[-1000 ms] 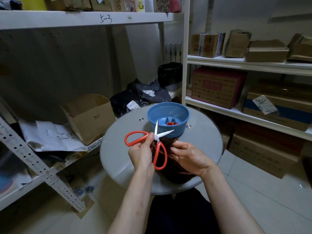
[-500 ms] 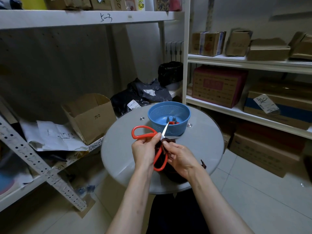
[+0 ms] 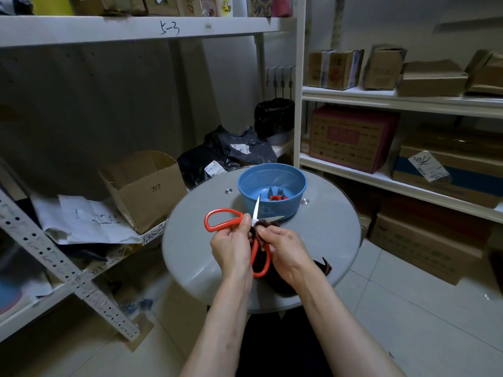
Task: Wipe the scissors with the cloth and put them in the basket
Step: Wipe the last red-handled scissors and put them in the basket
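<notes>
Head view shows the scissors with their blades spread in a V, and that is where we see the main hazard. The right hand pinches a bunch of dark cloth against the metal close to the pivot, so only fabric seems to lie between its fingertips and the edges. If the red loops swing together, the blades could bite the cloth or nick a finger. The left hand grips the scissors where the handles meet, not through the loops. We judge that hold gives weak control over how far the blades stand apart. One blade points up across the front of the blue basket and the other points right, near its wall. A careless push forward could catch a tip in the mesh or tip the basket on the round table. A smaller pair already lies inside and may get in the way when the drop comes. As for place, the scissors sit between the two hands, above the table and just in front of the basket. One loop juts left beyond the left hand and the other hangs down between the palms, with the rest of the cloth trailing under the right wrist.
</notes>
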